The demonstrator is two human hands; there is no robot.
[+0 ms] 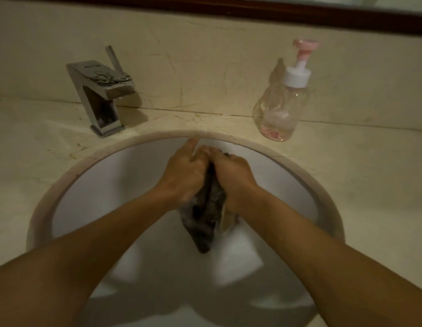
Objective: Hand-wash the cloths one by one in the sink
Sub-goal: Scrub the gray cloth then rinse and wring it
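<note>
Both hands were pressed together over the far half of the sink [63, 185]. The left hand [184, 171] and the right hand [233, 178] were each curled round the dark cloth [205, 223] and touched at the knuckles. One left finger was straight and pointed at the far rim, close to it. The cloth was wet and sudsy; it hung down from between the hands toward the person, above the white bowl. A paler tan piece showed under the right hand; whether it belonged to the same cloth could not be told. Open bowl lay to both sides of the hands and nearer the person. Beyond the hands on the worktop [370, 173], the faucet [101, 95] stood to the left and the pump bottle [283, 109] to the right, both clear of the rim.
</note>
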